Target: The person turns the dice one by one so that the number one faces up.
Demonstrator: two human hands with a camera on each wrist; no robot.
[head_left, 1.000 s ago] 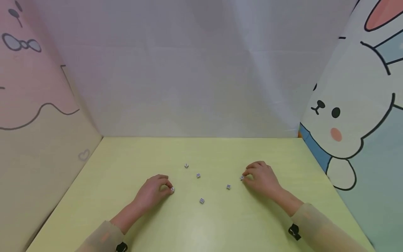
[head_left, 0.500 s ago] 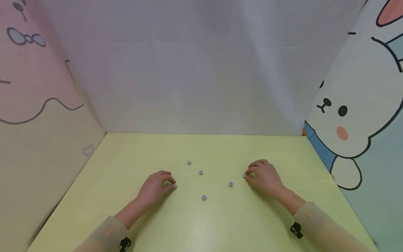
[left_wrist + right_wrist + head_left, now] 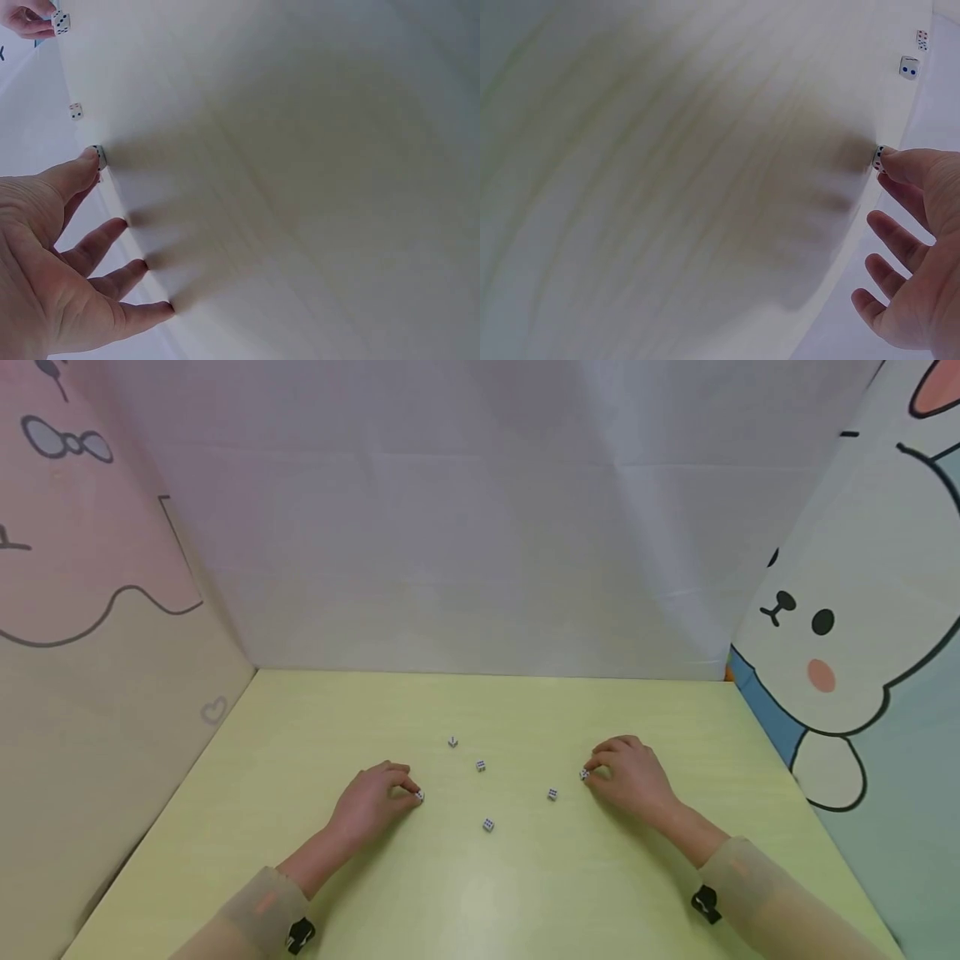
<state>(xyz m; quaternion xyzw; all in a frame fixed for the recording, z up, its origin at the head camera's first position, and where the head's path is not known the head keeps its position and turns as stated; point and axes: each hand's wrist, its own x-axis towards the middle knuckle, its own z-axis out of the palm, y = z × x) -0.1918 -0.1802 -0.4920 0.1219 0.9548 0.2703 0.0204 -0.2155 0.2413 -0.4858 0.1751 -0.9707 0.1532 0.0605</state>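
My left hand point(image 3: 372, 802) rests on the table and pinches a small white die point(image 3: 420, 796) between thumb and finger. In the left wrist view, the other fingers of that hand point(image 3: 82, 277) spread with their tips touching the tabletop. On the right, my right hand point(image 3: 632, 779) pinches another die point(image 3: 584, 774) the same way; its thumb partly covers this die point(image 3: 878, 157) in the right wrist view. Between the hands lie several loose dice: one at the back point(image 3: 452, 742), one close in front of it point(image 3: 481, 766), a nearer die point(image 3: 488, 825), and a die point(image 3: 552, 794) left of my right hand.
A pale yellow table point(image 3: 480, 902) carries everything. Behind it hangs a plain whitish sheet point(image 3: 465, 552). Printed panels flank it: a pink and cream one point(image 3: 97, 710) at left, a rabbit-patterned one point(image 3: 847, 677) at right.
The head view has shifted slightly, so the scene sits a little higher and further right. Both hands keep pinching their dice, with no clear movement relative to the loose dice.
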